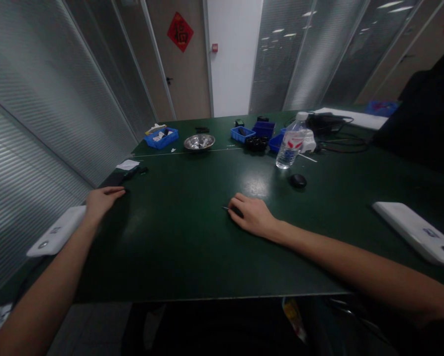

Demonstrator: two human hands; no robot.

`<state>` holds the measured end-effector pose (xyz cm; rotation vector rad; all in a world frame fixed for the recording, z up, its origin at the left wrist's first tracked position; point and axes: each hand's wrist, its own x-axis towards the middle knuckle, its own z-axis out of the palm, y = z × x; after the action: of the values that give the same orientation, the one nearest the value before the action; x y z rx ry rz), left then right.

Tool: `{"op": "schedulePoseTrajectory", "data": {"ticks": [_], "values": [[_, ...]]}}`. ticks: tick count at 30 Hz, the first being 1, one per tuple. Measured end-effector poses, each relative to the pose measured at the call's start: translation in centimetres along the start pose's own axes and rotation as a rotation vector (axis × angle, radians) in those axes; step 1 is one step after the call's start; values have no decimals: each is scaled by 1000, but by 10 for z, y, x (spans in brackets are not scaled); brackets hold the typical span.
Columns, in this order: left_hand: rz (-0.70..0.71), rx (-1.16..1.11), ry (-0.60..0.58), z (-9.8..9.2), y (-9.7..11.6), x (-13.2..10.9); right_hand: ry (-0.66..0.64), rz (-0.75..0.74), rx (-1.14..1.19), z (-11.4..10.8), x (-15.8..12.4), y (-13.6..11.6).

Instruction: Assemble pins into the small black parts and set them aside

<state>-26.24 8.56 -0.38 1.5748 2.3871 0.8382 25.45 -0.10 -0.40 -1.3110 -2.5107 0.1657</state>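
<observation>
My right hand [252, 216] rests on the green table, its fingers wrapped round what looks like a screwdriver [237, 211] with a dark handle. The thin metal shaft points left, just above the tabletop. At the table's left side, my left hand [105, 200] reaches out with thumb and fingers pinched together. A small dark thing shows at its fingertips, too small to name. Beyond that hand lie a black flat object [112, 180], a small black piece [144, 170] and a white paper [127, 164].
Farther back stand a metal bowl [199, 143], a blue basket [161, 139] of small parts and several blue trays [263, 129]. A water bottle [292, 142] stands behind a black mouse [298, 181]. White devices lie left [59, 232] and right [417, 230]. A dark-clothed person [429, 118] is at right.
</observation>
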Motion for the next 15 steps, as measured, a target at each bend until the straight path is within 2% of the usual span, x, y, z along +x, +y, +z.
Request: {"op": "schedulePoseTrajectory", "data": {"ticks": [5, 15], "values": [[4, 10, 24, 2, 1, -2, 2, 0, 8, -2, 0, -1], [175, 144, 45, 3, -8, 1, 0, -1, 15, -2, 0, -2]]}}
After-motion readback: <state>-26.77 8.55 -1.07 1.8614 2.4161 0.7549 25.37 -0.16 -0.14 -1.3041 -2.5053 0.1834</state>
